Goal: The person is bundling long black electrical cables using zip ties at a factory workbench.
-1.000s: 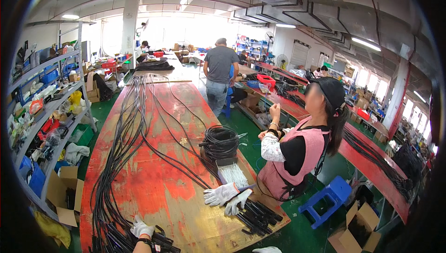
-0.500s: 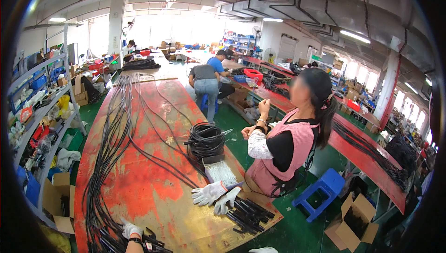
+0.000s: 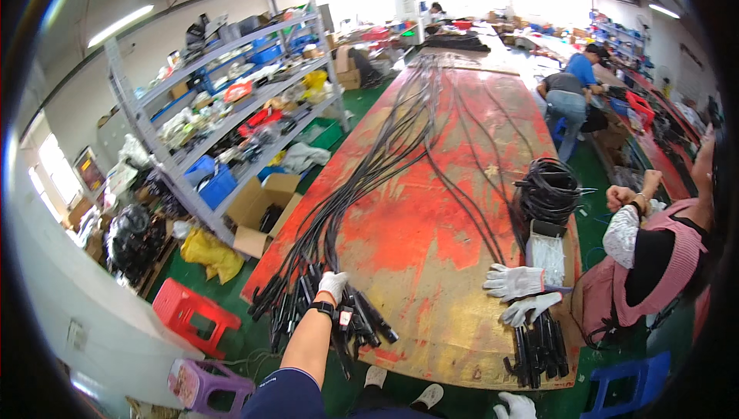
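Note:
My left hand [image 3: 333,286], in a white glove with a dark band at the wrist, is closed over the black cables [image 3: 329,246] at the near left of the long table. Beneath and around it lies a pile of black tube-like cable ends [image 3: 296,303]; the glove hides exactly what the fingers grip. My right hand [image 3: 516,406], also white-gloved, is low at the bottom edge, off the table's near edge, its fingers apart and nothing seen in it. A pair of loose white gloves [image 3: 514,282] lies above a second bunch of black tube-like pieces [image 3: 539,350] at the near right corner.
A coiled black cable [image 3: 548,192] and an open box of pale thin pieces [image 3: 546,257] stand along the table's right edge. A co-worker in a pink apron [image 3: 654,273] is close by there. Red stool [image 3: 192,315], purple stool [image 3: 208,384], blue stool [image 3: 631,384] and shelving [image 3: 231,118] surround the table.
The view has swung left, showing more shelving and the stools at left. My left hand stays at the cable pile; more of my right hand shows at the bottom edge.

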### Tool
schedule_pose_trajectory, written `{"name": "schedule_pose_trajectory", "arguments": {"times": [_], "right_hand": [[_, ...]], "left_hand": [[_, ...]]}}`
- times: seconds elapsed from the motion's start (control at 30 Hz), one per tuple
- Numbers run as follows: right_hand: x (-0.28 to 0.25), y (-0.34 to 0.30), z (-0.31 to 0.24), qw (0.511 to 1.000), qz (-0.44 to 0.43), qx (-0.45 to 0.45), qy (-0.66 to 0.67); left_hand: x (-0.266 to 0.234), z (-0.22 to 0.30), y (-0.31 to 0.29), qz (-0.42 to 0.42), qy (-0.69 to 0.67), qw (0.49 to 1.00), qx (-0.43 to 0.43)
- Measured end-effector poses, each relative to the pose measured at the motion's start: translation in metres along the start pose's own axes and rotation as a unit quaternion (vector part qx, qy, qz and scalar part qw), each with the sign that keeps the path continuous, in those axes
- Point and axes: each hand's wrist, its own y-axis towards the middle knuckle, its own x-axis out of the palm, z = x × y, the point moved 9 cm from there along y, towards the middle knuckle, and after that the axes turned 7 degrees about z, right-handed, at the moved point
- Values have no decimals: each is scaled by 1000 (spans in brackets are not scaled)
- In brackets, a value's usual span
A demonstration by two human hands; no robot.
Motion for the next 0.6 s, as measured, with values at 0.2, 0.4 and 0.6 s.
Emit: {"name": "schedule_pose_trajectory", "arguments": {"times": [0.2, 0.4, 0.6], "right_hand": [[4, 73, -60, 987, 12, -160, -15], [22, 118, -146, 959, -51, -280, -9], [84, 110, -227, 923, -148, -355, 14]], "left_hand": [[-37, -9, -87, -113, -49, 992, 4], [-44, 4, -153, -225, -57, 972, 38], [-85, -20, -195, -300, -42, 949, 88]]}}
